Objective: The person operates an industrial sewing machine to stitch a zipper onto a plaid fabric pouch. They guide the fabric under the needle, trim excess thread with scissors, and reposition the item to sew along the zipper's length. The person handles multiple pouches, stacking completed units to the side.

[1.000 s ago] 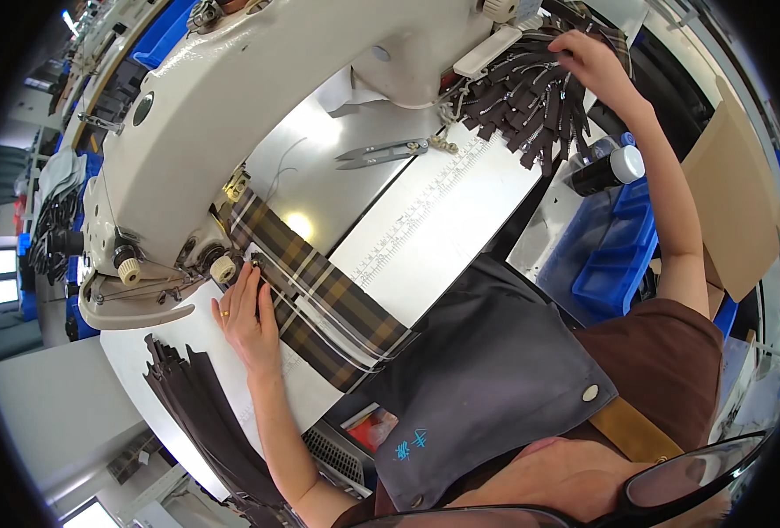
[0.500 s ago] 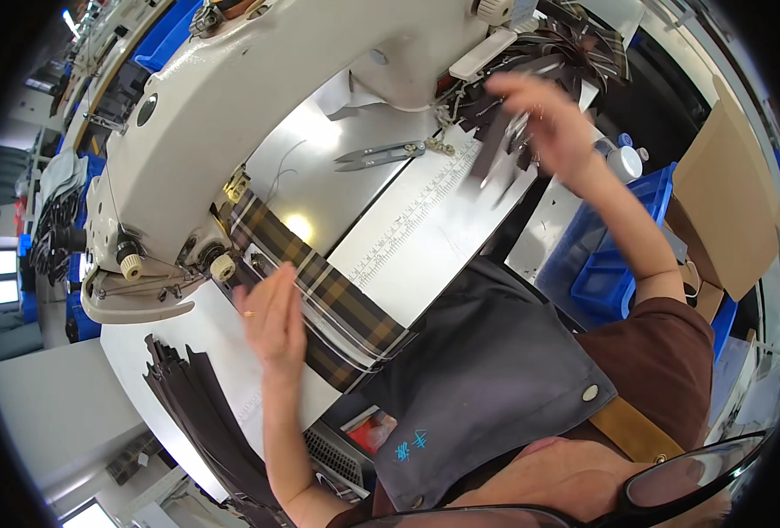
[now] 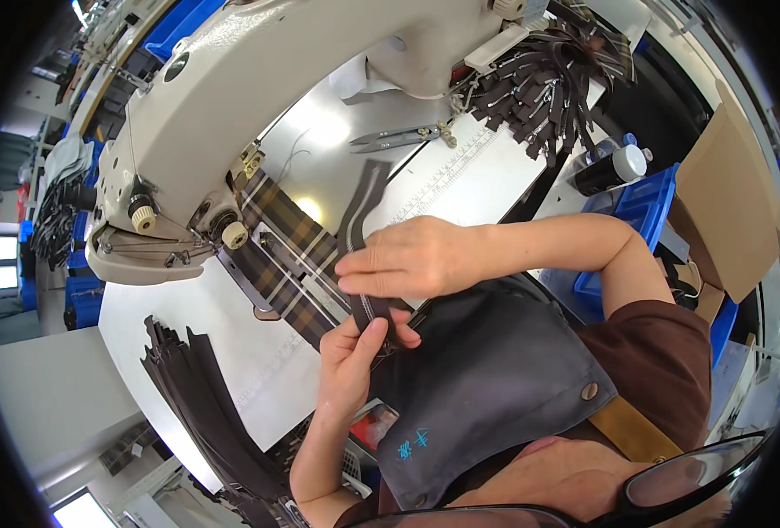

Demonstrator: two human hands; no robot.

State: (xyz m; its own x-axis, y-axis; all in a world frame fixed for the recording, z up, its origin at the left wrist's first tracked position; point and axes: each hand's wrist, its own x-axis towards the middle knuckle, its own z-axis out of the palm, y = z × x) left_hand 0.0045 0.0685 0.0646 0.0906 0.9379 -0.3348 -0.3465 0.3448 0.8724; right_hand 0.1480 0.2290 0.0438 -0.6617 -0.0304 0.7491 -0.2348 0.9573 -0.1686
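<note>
A dark brown zipper (image 3: 370, 189) with a pale line of teeth is held up in front of me, over the near end of the plaid fabric. Its lower end is pinched between the thumb and fingers of my left hand (image 3: 347, 359). My right hand (image 3: 416, 260) closes on its middle, fingers lying across it, and the upper end sticks out free. Brown and olive plaid fabric (image 3: 289, 226) with white stripes lies under the head of the sewing machine (image 3: 231, 75). Part of the fabric is hidden behind my hands.
Thread snips (image 3: 394, 138) lie on the machine bed. A bundle of zippers (image 3: 544, 92) hangs at the far right, near a dark bottle with a white cap (image 3: 614, 169), a blue crate (image 3: 645, 207) and a cardboard box (image 3: 733, 202). Dark strips (image 3: 201, 400) are piled at left.
My right hand has come from the zipper bundle at the far right to the middle, bringing a zipper. My left hand has left the plaid fabric, moved nearer me and gripped the zipper's end.
</note>
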